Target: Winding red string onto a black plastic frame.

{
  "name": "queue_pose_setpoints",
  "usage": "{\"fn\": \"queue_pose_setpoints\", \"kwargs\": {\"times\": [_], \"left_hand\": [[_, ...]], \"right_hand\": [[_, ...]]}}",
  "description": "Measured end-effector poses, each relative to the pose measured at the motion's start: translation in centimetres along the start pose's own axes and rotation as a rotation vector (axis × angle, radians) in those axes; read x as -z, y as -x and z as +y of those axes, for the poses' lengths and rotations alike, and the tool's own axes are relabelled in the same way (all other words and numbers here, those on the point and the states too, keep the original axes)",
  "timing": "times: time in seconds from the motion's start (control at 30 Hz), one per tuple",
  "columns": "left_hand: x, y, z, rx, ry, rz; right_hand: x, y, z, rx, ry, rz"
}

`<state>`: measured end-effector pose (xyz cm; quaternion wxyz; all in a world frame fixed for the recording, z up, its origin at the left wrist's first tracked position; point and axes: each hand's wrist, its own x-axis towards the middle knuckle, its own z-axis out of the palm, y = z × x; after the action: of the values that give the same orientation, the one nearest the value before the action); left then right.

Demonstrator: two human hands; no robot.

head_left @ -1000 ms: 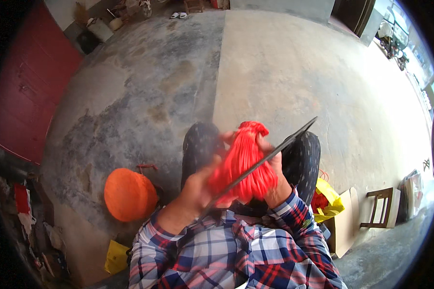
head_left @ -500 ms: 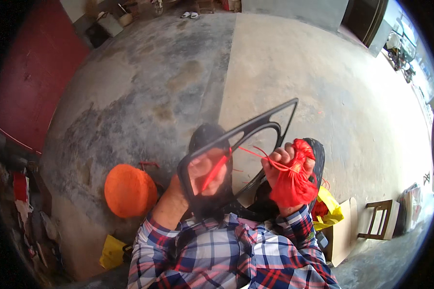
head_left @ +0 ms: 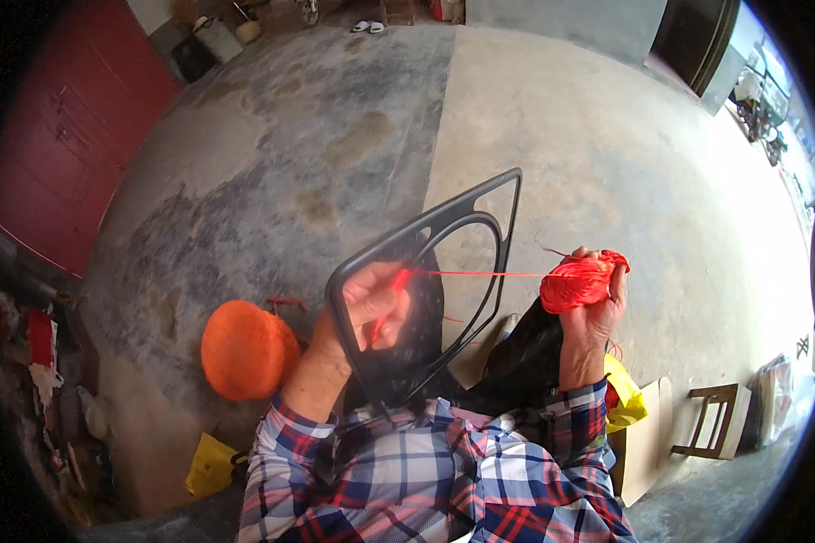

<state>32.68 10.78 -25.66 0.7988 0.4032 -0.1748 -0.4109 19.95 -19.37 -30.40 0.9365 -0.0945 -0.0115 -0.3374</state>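
My left hand (head_left: 364,294) shows through a black-framed, see-through panel (head_left: 407,224) with a curved inner ring. Its fingers close on a slim red piece (head_left: 379,328), whose kind I cannot make out. The panel's lower end reaches my chest; whether a hand supports it, I cannot tell. To the right, my right hand (head_left: 606,319) is closed round a thick bundle of red cord (head_left: 578,284), palm turned up. From this bundle one red strand (head_left: 484,273) runs straight across the ring to the red piece at my left hand.
An orange round-topped stool (head_left: 244,351) stands by my left elbow. Near my right elbow are a yellow bag (head_left: 627,396), a cardboard sheet (head_left: 647,445) and a small wooden stool (head_left: 708,422). Another yellow item (head_left: 212,466) lies lower left. Clutter lines the left edge.
My right hand has moved right and turned palm up with the cord bundle. The strand, looser before, is now stretched straight. The black frame's tip has shifted left.
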Motion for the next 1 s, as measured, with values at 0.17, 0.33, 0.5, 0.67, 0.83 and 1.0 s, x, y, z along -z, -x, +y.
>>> {"fn": "queue_pose_setpoints", "kwargs": {"times": [0.17,0.33,0.5,0.67,0.83,1.0], "left_hand": [[-0.7,-0.2,0.0,0.023,-0.001,0.029],[-3.1,-0.8,-0.3,0.097,0.099,-0.01],[-4.9,-1.0,-2.3,0.048,0.008,0.152],[-3.8,-0.3,-2.1,0.031,0.246,0.034],[-5.5,0.1,-2.0,-0.269,-0.94,-0.096],[-6.4,-0.6,-1.8,0.133,0.584,-0.367]], "right_hand": [[-4.1,2.1,1.9,-0.242,0.311,0.027],[-9.4,4.3,3.3,-0.591,1.006,-0.533],[-10.6,4.2,7.1,-0.023,1.49,-0.282],[-4.1,3.5,6.6,-0.453,0.577,-0.249],[-2.2,4.6,7.9,-0.758,-0.017,-0.146],[-2.8,2.7,7.4,-0.65,0.086,0.063]]}}
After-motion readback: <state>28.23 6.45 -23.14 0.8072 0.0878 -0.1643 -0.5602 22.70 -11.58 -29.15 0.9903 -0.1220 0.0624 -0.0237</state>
